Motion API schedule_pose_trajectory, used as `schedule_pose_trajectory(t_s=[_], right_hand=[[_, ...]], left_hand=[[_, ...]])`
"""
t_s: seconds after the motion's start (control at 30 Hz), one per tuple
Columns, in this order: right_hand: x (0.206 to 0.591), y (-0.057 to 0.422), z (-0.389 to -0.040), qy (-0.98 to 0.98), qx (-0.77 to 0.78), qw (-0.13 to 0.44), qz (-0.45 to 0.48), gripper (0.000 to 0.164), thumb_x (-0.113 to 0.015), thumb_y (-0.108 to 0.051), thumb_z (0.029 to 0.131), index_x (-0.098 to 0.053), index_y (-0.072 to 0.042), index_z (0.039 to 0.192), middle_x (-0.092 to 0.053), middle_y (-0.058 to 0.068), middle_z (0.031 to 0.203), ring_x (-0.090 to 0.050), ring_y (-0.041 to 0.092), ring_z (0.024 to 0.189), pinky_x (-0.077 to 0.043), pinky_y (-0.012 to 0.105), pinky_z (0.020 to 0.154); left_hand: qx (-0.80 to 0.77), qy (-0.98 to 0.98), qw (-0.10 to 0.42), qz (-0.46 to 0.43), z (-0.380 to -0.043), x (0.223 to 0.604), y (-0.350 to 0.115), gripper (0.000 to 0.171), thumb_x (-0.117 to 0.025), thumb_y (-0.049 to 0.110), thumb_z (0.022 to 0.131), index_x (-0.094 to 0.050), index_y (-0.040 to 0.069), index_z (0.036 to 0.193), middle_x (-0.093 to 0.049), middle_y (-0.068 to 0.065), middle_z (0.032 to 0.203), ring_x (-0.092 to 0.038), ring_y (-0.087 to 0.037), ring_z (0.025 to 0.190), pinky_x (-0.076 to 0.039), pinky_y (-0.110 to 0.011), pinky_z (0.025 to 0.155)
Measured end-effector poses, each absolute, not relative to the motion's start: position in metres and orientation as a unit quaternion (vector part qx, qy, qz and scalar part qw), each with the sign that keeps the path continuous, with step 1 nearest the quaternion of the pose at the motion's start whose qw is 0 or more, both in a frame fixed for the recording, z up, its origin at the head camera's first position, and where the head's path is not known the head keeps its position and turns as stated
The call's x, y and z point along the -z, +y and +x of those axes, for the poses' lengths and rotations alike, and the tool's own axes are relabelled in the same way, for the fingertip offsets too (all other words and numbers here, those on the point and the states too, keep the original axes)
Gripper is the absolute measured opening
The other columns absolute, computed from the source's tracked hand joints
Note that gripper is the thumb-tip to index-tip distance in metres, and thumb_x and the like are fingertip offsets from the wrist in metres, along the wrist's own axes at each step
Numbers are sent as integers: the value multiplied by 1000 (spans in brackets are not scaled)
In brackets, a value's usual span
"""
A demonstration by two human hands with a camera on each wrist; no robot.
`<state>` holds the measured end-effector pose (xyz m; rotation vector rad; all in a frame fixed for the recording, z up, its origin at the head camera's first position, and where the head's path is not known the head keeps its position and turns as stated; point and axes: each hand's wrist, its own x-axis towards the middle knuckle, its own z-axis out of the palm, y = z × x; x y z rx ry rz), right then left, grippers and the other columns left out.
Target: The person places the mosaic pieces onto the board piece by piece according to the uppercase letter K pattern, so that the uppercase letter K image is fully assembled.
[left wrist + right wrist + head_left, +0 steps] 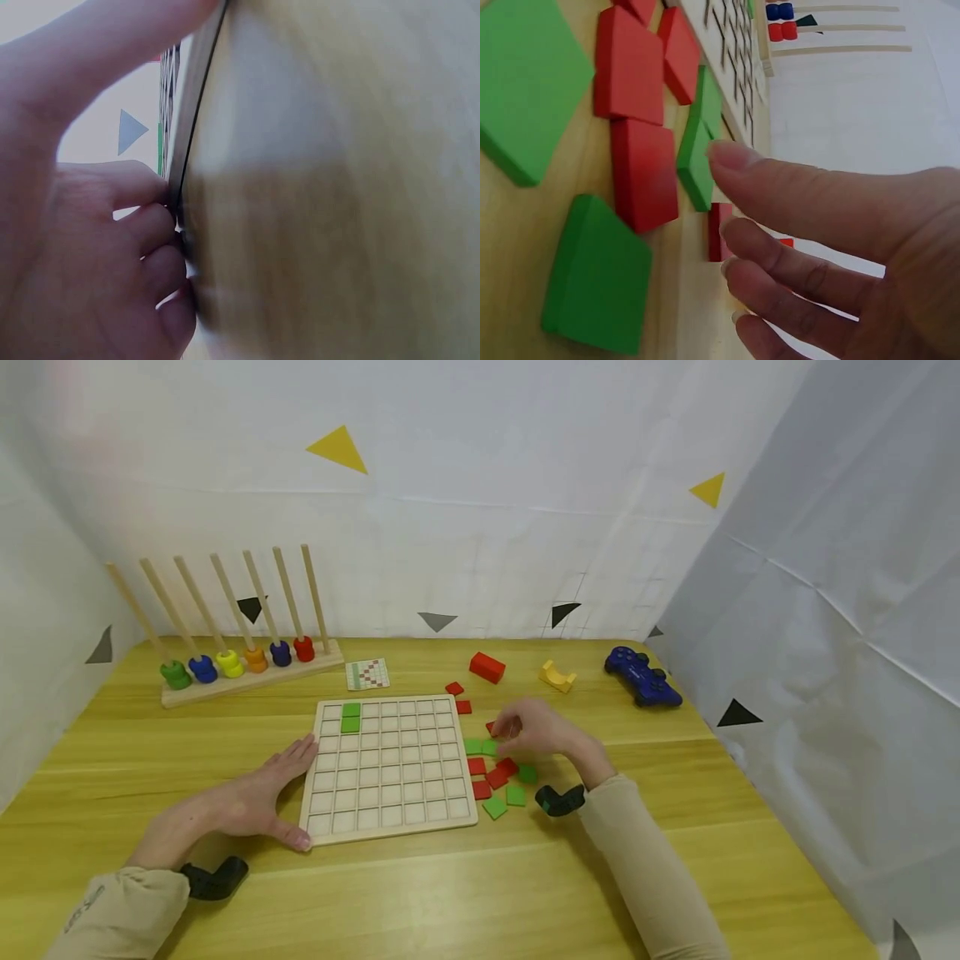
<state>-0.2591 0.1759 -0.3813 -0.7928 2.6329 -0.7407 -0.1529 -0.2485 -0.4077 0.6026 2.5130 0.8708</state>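
Observation:
A square wooden grid board (390,833) lies on the table, with two green tiles (351,717) one below the other in its upper left cells. My left hand (258,789) rests along the board's left edge, thumb at the near corner; the left wrist view shows its fingers (154,225) against the rim. To the board's right, my right hand (536,727) hovers over loose red tiles (497,777) and green tiles (515,795). In the right wrist view the thumb (795,187) is beside a green tile (696,165), apart from the other fingers, with nothing seen between them.
A wooden stand (247,681) with upright pegs and coloured beads is at the back left. Behind the board lies a small pattern card (367,674). Farther right are a red block (487,667), a yellow arch block (557,677) and a blue game controller (642,677).

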Motion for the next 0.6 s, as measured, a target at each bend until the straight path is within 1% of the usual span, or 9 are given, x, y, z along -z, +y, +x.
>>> schedule_pose_trajectory(t_s=[0.13,0.27,0.47,0.6], right_hand=[[386,175,-258,918,255,162,-259,24,-83,-19,82,-74,-6,101,-69,2,90,-61,14,81,-53,31,76],[391,174,-259,922,251,161,-247,24,-84,-21,82,-74,-8,100,-68,0,89,-60,14,81,-53,30,76],[393,172,-259,928,248,156,-231,23,-83,-23,83,-72,-11,99,-68,0,91,-59,15,83,-52,31,78],[393,172,-258,927,253,154,-230,24,-83,-21,83,-72,-9,100,-68,1,93,-60,16,84,-53,32,80]], left_hand=[[-314,901,204,218,-152,407,-249,133,-89,47,67,-7,-7,157,6,-26,165,6,-50,150,-3,-71,116],[-314,901,202,222,-153,406,-250,133,-89,47,67,-7,-7,157,6,-27,165,6,-50,150,-3,-71,116],[-316,900,201,223,-153,406,-250,133,-89,47,67,-7,-7,157,6,-27,165,6,-50,150,-3,-71,116],[-312,902,202,219,-153,408,-250,133,-89,48,67,-8,-6,157,5,-27,165,5,-50,150,-4,-71,116]])
